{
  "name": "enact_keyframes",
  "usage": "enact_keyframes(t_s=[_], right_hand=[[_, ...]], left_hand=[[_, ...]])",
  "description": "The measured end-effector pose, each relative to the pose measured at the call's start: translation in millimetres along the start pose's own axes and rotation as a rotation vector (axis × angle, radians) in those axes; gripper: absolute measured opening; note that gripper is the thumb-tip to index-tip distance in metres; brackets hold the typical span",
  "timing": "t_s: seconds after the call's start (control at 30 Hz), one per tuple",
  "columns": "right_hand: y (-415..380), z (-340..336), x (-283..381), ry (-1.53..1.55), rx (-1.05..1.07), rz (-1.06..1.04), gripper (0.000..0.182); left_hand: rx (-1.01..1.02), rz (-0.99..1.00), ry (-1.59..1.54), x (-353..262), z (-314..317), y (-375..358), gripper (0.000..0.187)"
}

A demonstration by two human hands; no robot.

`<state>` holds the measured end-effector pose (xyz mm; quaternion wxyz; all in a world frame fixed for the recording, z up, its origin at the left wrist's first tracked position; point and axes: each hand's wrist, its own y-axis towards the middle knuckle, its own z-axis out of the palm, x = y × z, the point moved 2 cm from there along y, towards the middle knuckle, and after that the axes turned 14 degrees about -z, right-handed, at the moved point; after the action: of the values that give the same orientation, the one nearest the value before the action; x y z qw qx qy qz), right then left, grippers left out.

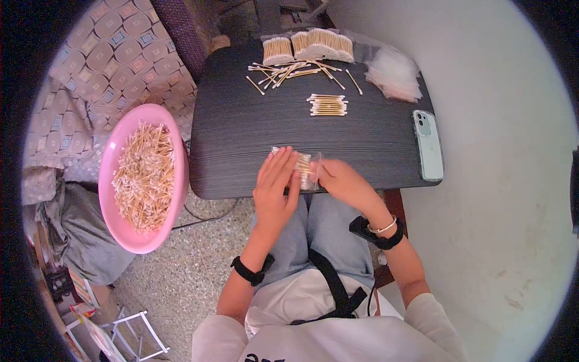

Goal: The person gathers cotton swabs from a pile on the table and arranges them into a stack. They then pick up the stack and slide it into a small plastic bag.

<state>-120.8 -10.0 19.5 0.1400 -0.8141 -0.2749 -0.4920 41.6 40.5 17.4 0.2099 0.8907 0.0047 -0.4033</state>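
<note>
Near the front edge of the black table, a small clear bag of cotton swabs (306, 174) lies between my two hands. My left hand (277, 178) rests over the bag's left part, fingers extended across it and thumb along its near side, holding it against the table. The fingers of my right hand (338, 178) are pinched on the clear plastic at the bag's right end. White swab tips show through the plastic; my left fingers hide part of the pack. Farther back, a neat row of cotton swabs (329, 105) lies on the table.
Loose cotton swabs (283, 73) are scattered behind the row. Filled bags (322, 45) stand at the back, beside a stack of clear bags (393, 73). A phone (428, 145) lies at the right edge. Left of the table (241, 133) is a pink tub (142, 241) full of swabs.
</note>
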Motion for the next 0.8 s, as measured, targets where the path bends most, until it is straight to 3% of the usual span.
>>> enact_keyframes(t_s=[0.17, 0.37, 0.57, 0.8], right_hand=[[0.1, 0.8, 13.1, -0.155, 0.026, 0.005, 0.033], [-11.9, -2.9, 29.6, -0.18, -0.172, -0.018, 0.024], [-24.3, -3.5, 19.1, 0.1, -0.35, -0.073, 0.013], [-17.8, 2.0, 13.4, 0.092, -0.382, -0.087, 0.012]], left_hand=[[0.036, -0.068, -0.061, 3.0, -0.5, 2.5, 0.026], [0.056, -0.095, -0.093, 4.0, -0.3, 2.7, 0.023], [0.055, -0.106, -0.1, 2.1, 0.2, 2.2, 0.023], [0.06, -0.099, -0.096, 1.3, -1.9, 3.9, 0.023]])
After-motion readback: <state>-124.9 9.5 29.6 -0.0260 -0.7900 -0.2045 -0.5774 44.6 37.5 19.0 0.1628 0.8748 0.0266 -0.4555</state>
